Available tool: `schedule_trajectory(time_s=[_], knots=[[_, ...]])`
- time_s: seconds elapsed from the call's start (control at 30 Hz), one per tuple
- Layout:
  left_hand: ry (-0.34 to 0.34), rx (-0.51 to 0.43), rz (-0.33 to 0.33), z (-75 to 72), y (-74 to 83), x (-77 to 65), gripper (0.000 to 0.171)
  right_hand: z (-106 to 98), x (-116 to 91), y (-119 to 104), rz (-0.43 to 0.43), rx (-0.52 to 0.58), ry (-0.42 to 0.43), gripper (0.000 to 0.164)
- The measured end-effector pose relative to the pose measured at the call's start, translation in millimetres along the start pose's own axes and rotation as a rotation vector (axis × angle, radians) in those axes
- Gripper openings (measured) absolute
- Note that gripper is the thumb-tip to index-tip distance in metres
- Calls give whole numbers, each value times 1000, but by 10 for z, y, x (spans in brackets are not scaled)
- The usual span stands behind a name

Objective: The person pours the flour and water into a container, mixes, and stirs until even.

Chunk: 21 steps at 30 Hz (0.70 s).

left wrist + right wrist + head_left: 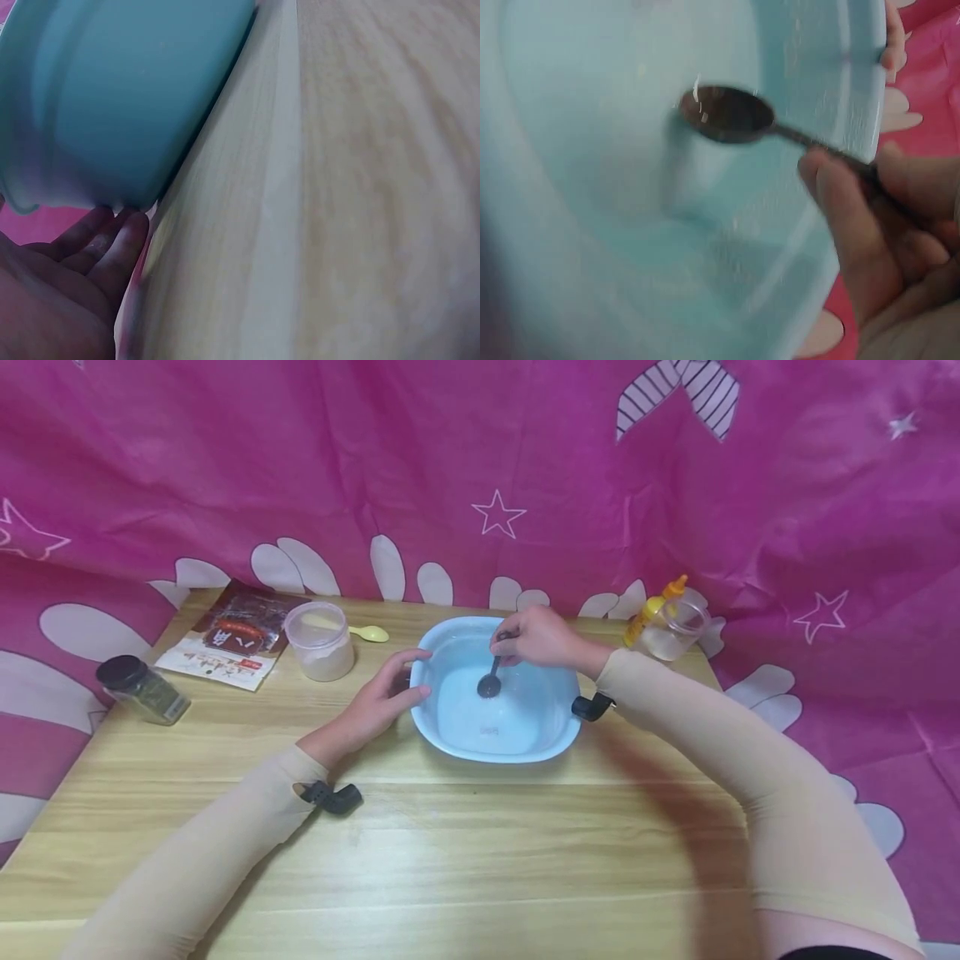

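Note:
A light blue plastic basin (495, 745) stands on the wooden table. My left hand (378, 697) rests against its left side, with the thumb and index finger at the rim. The other fingers (124, 247) lie nearly straight against the basin's outer wall in the left wrist view. My right hand (536, 639) pinches the handle of a small dark spoon (489, 685) between thumb and fingers. The spoon's bowl hangs inside the basin, hollow side up, and in the right wrist view it has a shiny, wet-looking surface.
To the left are a lidded tub (322, 652) of pale powder, a yellow spoon (369, 632), a brown-and-white packet (232, 639) and a black-capped jar (142, 689). At the back right stand a yellow bottle (647, 617) and a clear container (678, 627). A pink curtain (420, 468) hangs behind.

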<state>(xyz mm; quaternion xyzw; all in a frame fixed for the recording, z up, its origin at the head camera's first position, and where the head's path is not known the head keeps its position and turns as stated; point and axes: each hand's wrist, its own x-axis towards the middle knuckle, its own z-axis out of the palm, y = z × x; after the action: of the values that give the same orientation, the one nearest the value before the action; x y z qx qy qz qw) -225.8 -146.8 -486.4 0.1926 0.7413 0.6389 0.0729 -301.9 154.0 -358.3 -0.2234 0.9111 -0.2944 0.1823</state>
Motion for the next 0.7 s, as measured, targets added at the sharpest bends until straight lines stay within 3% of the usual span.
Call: schedule_trajectory(time_s=[0.07, 0.17, 0.3, 0.4, 0.5, 0.63, 0.7], knots=[[1, -5, 0, 0, -2, 0, 58, -30, -4, 6, 12, -68, 42, 15], [1, -11, 2, 0, -1, 1, 59, -56, -35, -3, 27, -84, 14, 14], [2, -17, 8, -4, -1, 2, 58, -6, -52, -19, -1, 24, -120, 15], [4, -16, 7, -11, -9, -5, 58, 55, -26, -35, -36, 88, -157, 17], [5, -7, 3, -16, -22, -15, 58, 70, 6, -39, -47, 69, -84, 15], [3, -3, 2, -11, -23, -10, 58, 16, 10, -18, -23, -72, 40, 14], [1, -4, 5, -8, -16, -3, 58, -10, -8, -20, -5, -99, 31, 14]])
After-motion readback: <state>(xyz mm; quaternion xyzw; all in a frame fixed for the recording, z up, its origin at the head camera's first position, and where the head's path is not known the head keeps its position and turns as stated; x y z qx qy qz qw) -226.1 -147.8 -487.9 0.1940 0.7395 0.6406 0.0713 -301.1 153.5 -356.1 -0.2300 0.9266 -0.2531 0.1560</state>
